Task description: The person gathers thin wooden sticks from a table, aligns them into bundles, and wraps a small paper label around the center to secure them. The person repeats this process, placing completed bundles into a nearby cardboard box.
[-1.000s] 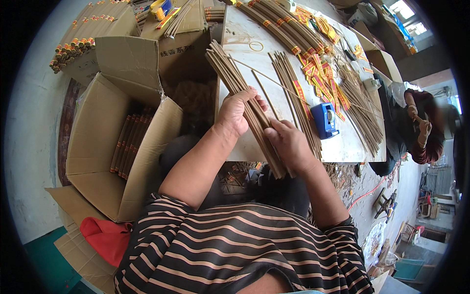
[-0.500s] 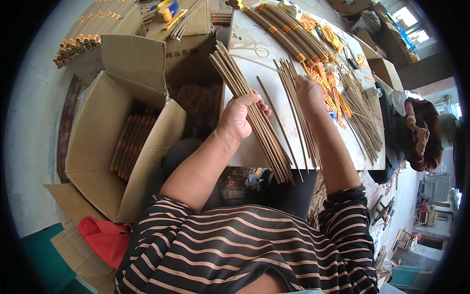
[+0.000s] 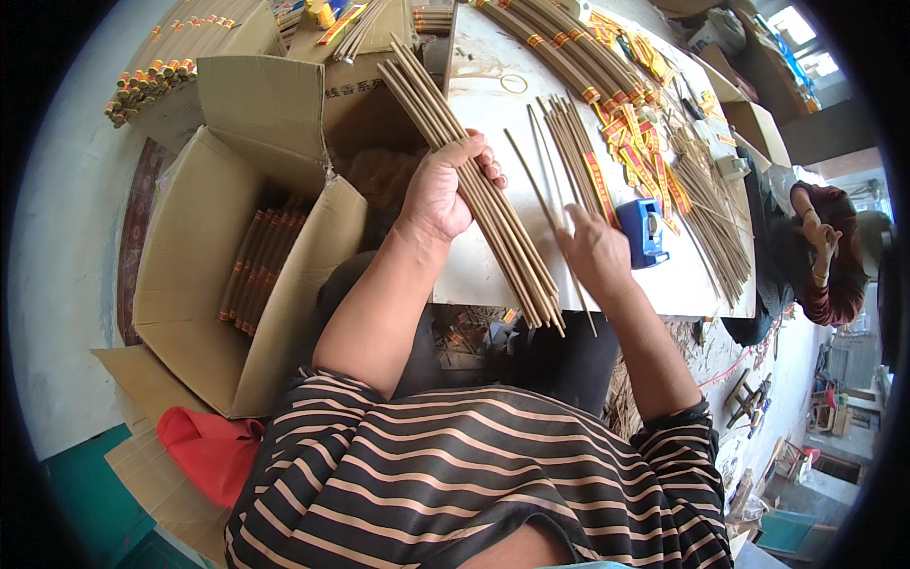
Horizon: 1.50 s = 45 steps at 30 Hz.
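Note:
My left hand [image 3: 444, 185] is closed around a bundle of thin brown incense sticks [image 3: 502, 228], held slanting over the near left edge of the white table [image 3: 479, 284]. Close by, my right hand [image 3: 599, 254] is low over the table, its slightly blurred fingers apart at a couple of loose incense sticks [image 3: 519, 152]; whether they touch is hard to tell. Just beyond it lies a bunch of incense sticks [image 3: 569, 142] with a red and yellow paper strip [image 3: 600, 190] along its side. A blue tape dispenser [image 3: 645, 235] stands to the right of that hand.
An open cardboard box [image 3: 175, 275] at left holds banded bundles [image 3: 263, 266]. More banded bundles [image 3: 559, 47] lie at the table's far side, near a rubber band [image 3: 514, 83]. Loose sticks [image 3: 713, 228] and label strips [image 3: 645, 156] spread rightward. Another person [image 3: 825, 247] sits at far right.
My right hand has come nearer to me from the far bunch, uncovering that bunch, its paper strip and the tape dispenser. My left hand, still gripping its bundle, has shifted slightly up and left.

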Tool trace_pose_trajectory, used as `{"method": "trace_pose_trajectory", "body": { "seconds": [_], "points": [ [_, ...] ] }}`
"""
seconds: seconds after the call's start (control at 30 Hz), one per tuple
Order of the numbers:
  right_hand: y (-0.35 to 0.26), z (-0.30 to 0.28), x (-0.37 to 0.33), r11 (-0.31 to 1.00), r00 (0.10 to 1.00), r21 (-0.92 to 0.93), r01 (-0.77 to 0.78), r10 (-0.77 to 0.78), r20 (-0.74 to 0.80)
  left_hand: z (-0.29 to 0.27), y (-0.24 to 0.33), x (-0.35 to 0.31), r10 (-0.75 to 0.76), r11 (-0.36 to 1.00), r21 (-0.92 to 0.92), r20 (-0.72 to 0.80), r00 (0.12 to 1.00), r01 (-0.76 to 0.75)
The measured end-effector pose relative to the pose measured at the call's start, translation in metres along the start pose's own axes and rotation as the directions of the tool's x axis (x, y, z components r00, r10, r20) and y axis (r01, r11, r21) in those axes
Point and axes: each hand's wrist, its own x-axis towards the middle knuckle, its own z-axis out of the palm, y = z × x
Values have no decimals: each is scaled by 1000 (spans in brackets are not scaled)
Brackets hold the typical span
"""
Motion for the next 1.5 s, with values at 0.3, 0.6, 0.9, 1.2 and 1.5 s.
{"method": "trace_pose_trajectory", "body": {
  "seconds": [0.3, 0.6, 0.9, 1.2, 1.5],
  "points": [
    [23, 4, -9, 998, 956, 31, -61, 68, -284, 27, 9, -16, 147, 972, 166, 139, 979, -169],
    [-33, -48, -28, 433, 999, 900, 37, 19, -50, 107, 6, -31, 291, 767, 480, 333, 897, -426],
    [-41, -35, -35, 313, 997, 948, 61, -55, -46, 117, -21, -39, 272, 589, 674, 354, 895, -446],
    [-45, -13, -13, 387, 949, 870, 306, -48, -312, 126, -29, -42, 258, 549, 717, 345, 903, -431],
    [-54, -12, -10, 249, 954, 923, 292, -7, -300, 139, -38, -52, 299, 393, 761, 425, 855, -516]
  ]
}}
